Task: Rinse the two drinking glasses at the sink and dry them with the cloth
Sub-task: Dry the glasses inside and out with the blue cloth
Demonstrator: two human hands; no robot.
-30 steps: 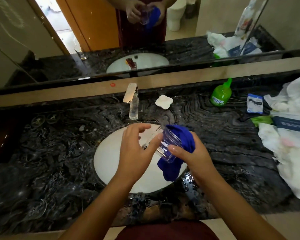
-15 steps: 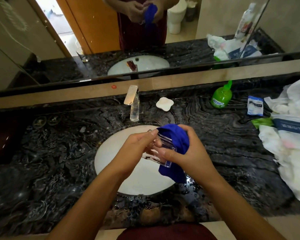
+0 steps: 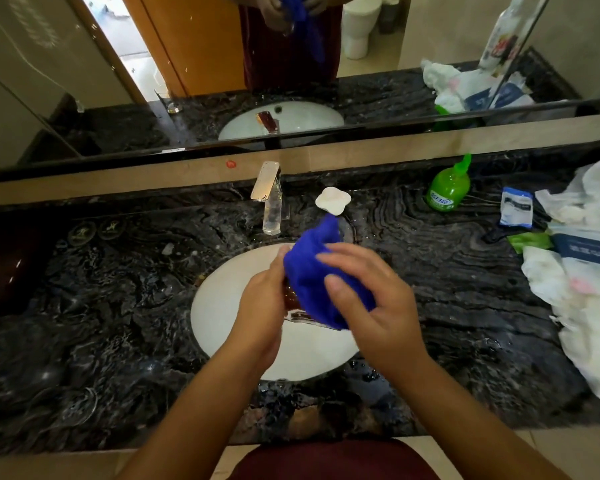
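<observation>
Both my hands are over the white sink basin [image 3: 222, 317]. My left hand [image 3: 257, 306] grips a clear drinking glass [image 3: 293, 315], of which only a sliver and the lower rim show. A blue cloth [image 3: 312, 278] is draped over the glass and hides most of it. My right hand [image 3: 371, 306] presses the cloth against the glass from the right, fingers spread over it. A second clear glass [image 3: 82, 405] shows faintly on the dark counter at the front left, and its reflection stands in the mirror.
A chrome faucet [image 3: 269, 199] stands behind the basin, with a white soap dish [image 3: 333, 200] beside it. A green bottle [image 3: 447, 188], a small packet [image 3: 516, 207] and a heap of white bags and paper [image 3: 586, 282] fill the counter's right side. The black marble is wet.
The cloth has come up and over the glass, covering what was visible before. My right hand has shifted on top of it, and both hands have moved closer together.
</observation>
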